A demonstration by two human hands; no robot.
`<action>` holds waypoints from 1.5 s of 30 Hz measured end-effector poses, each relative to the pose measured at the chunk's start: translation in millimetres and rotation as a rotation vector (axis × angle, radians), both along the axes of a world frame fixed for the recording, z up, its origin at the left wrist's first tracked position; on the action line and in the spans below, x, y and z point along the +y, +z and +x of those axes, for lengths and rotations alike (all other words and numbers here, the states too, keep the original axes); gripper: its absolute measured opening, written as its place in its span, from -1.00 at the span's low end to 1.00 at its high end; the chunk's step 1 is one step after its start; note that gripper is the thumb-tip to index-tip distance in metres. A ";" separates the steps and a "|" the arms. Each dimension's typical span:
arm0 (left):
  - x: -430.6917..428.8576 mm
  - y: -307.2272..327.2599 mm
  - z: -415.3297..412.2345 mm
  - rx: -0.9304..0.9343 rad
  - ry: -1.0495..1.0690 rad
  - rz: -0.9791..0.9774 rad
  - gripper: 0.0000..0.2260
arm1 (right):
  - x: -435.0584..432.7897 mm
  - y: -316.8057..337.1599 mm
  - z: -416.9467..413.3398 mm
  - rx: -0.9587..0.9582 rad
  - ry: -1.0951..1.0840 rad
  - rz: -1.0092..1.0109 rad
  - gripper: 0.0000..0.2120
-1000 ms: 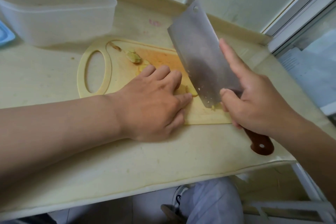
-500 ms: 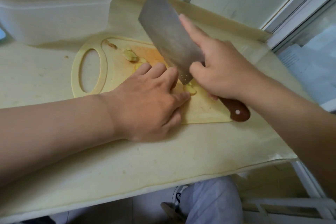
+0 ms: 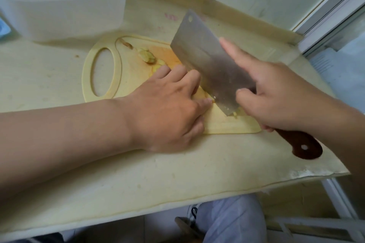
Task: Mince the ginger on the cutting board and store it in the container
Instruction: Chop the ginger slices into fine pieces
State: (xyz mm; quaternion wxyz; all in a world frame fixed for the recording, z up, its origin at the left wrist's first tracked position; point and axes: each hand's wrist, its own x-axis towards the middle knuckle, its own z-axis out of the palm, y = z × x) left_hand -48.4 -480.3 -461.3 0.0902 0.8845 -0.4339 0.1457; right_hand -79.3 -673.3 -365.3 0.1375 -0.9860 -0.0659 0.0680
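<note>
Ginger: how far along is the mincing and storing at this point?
Early. Done: a few coarse ginger pieces lie on the cutting board. In hand: the right hand grips the cleaver, edge down beside the left hand. Left: fine mincing, then filling the container, where no ginger shows.
</note>
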 end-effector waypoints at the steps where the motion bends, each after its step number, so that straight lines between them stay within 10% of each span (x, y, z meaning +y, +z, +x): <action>1: 0.0 0.2 0.3 0.001 -0.003 -0.002 -0.44 | 5.1 0.2 9.3 -0.003 0.012 -0.012 -0.12; 12: 1.2 1.7 -1.1 -0.017 0.019 0.017 -0.43 | 3.7 -26.4 2.0 -0.258 -0.052 0.137 -0.12; 28: 0.1 0.1 0.1 -0.020 0.015 -0.014 -0.44 | -3.9 -0.7 5.0 0.026 0.013 0.052 -0.11; 45: 3.1 1.4 -2.3 -0.089 -0.009 -0.023 -0.48 | 18.2 -2.4 24.9 -0.116 -0.032 0.078 -0.11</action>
